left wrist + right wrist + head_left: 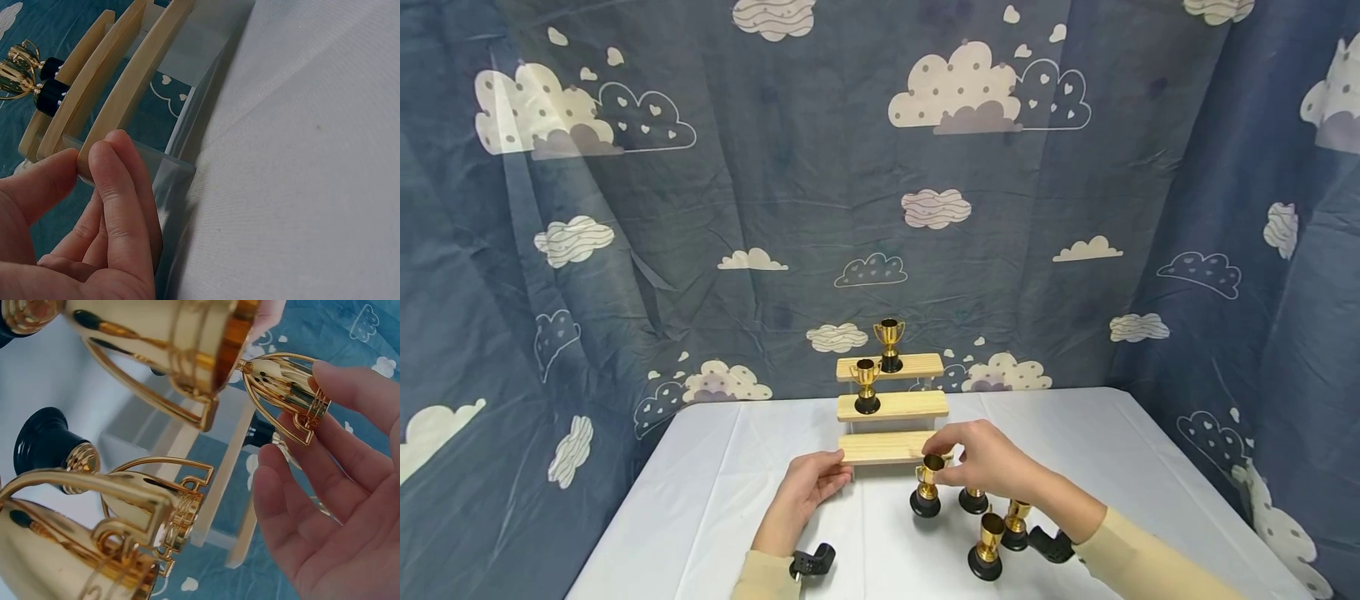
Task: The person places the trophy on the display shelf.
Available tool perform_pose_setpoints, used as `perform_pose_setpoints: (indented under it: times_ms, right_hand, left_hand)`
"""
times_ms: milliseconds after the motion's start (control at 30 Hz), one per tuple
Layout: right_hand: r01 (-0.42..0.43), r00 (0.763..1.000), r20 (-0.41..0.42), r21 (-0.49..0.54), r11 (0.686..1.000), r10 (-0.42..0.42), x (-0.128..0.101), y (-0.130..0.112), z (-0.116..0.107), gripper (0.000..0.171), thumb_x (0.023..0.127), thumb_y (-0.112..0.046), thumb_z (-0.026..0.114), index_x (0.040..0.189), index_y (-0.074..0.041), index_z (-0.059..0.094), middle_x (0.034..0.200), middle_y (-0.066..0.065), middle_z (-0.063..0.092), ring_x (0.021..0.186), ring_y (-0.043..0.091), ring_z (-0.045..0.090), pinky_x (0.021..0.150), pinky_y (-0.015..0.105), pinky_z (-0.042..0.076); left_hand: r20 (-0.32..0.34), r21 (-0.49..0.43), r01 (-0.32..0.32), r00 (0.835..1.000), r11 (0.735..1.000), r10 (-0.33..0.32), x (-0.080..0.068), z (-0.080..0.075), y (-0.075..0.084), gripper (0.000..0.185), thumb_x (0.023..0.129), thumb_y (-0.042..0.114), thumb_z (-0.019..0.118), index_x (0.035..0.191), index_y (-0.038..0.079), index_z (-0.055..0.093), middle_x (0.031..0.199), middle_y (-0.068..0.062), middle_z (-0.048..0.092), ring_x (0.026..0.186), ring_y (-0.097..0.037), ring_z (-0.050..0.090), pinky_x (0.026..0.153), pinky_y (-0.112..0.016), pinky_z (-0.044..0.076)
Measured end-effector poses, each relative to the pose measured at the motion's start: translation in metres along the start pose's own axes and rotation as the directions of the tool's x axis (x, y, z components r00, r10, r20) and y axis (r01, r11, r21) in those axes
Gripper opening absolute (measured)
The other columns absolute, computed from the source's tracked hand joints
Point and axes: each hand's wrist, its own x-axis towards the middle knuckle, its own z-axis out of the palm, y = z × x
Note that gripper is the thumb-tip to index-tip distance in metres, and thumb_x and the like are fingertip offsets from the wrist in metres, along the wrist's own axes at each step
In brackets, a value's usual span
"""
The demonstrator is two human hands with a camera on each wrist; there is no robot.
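Note:
A stepped display stand has three wooden boards on clear supports. My left hand (805,493) pinches the left end of its lowest board (880,448), thumb above and fingers beneath in the left wrist view. My right hand (992,460) holds a small gold trophy cup (927,485) by its rim, between thumb and fingers (350,394). The cup is upright, just in front of the lowest board's right end; whether its black base touches the table I cannot tell. One trophy (891,343) stands on the top board, another (866,387) at the middle board's left.
Three more gold trophies stand on the white table (700,500) around my right wrist: one (973,502) partly hidden behind the hand, one (1017,527) beside the wrist strap, one (987,546) nearest me. A blue cloud-patterned curtain (820,208) hangs behind the table and along its sides.

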Motion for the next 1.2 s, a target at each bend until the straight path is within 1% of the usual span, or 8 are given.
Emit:
perform_pose_setpoints:
  times_ms: [133,300,467,600,767,900,1033,1200]
  right_hand:
    - [0.0,1.0,-0.019,0.009,1.0,0.0,0.0,0.0,0.0,0.028,0.083,-0.024,0.083,0.108,-0.03,0.073,0.096,-0.022,0.068,0.093,0.004,0.063,0.077,0.04,0.059]
    - [-0.006,0.999,-0.038,0.009,1.0,0.007,0.001,-0.001,-0.001,0.026,0.083,-0.024,0.084,0.105,-0.03,0.073,0.093,-0.021,0.067,0.091,0.004,0.062,0.074,0.031,0.058]
    - [-0.007,0.997,-0.073,0.011,1.0,0.008,0.001,-0.005,-0.003,0.025,0.081,-0.022,0.084,0.104,-0.026,0.075,0.092,-0.02,0.067,0.09,0.005,0.062,0.071,0.026,0.058]
    - [-0.002,0.993,-0.116,0.015,1.0,0.004,0.002,-0.007,-0.006,0.025,0.08,-0.019,0.084,0.104,-0.023,0.075,0.093,-0.018,0.067,0.09,0.006,0.063,0.07,0.025,0.058]
    - [0.002,0.987,-0.159,0.025,1.0,0.002,0.003,-0.01,-0.012,0.026,0.08,-0.017,0.083,0.104,-0.023,0.075,0.093,-0.015,0.068,0.09,0.01,0.064,0.069,0.024,0.058]
    - [0.007,0.983,-0.184,0.03,1.0,-0.002,0.004,-0.011,-0.016,0.026,0.081,-0.017,0.084,0.104,-0.025,0.075,0.093,-0.013,0.068,0.089,0.011,0.064,0.067,0.024,0.058]
    - [0.029,0.977,-0.211,0.029,0.999,-0.022,0.006,-0.008,-0.019,0.027,0.083,-0.019,0.083,0.106,-0.027,0.074,0.094,-0.014,0.068,0.089,0.009,0.063,0.069,0.024,0.059]
    - [0.035,0.971,-0.238,0.023,0.999,-0.029,0.009,-0.007,-0.025,0.026,0.084,-0.02,0.083,0.109,-0.021,0.075,0.094,-0.013,0.068,0.088,0.009,0.063,0.071,0.024,0.059]
  left_hand:
    - [0.008,-0.002,-0.005,1.0,1.0,0.005,0.0,0.0,0.001,0.035,0.094,0.008,0.069,0.118,-0.016,0.059,0.083,-0.012,0.072,0.076,-0.017,0.072,0.074,-0.027,0.062]
    - [0.006,-0.003,0.002,1.0,1.0,-0.002,-0.001,0.0,0.001,0.036,0.094,0.009,0.069,0.119,-0.015,0.06,0.083,-0.012,0.073,0.077,-0.017,0.072,0.074,-0.028,0.062]
    - [0.007,-0.004,0.001,1.0,1.0,-0.001,-0.001,-0.001,0.001,0.037,0.094,0.009,0.069,0.119,-0.016,0.059,0.084,-0.012,0.072,0.077,-0.017,0.072,0.075,-0.028,0.062]
    - [0.01,-0.006,-0.001,1.0,1.0,0.001,-0.002,-0.001,0.001,0.037,0.094,0.009,0.069,0.12,-0.016,0.059,0.084,-0.012,0.073,0.078,-0.017,0.072,0.076,-0.028,0.062]
    - [0.014,-0.004,-0.008,1.0,1.0,0.008,-0.001,-0.001,0.001,0.036,0.094,0.009,0.069,0.119,-0.016,0.06,0.083,-0.012,0.073,0.077,-0.017,0.072,0.074,-0.028,0.062]
    - [0.014,-0.001,-0.013,1.0,1.0,0.013,-0.001,-0.002,0.001,0.035,0.094,0.009,0.069,0.118,-0.016,0.06,0.083,-0.012,0.073,0.077,-0.017,0.072,0.074,-0.027,0.062]
    - [0.013,-0.002,-0.012,1.0,1.0,0.012,-0.001,-0.001,0.001,0.035,0.094,0.009,0.069,0.118,-0.016,0.06,0.083,-0.012,0.073,0.077,-0.017,0.072,0.074,-0.027,0.062]
    - [0.008,0.002,-0.004,1.0,1.0,0.004,-0.001,0.0,0.001,0.034,0.094,0.008,0.069,0.117,-0.015,0.061,0.083,-0.012,0.072,0.077,-0.017,0.072,0.074,-0.028,0.062]
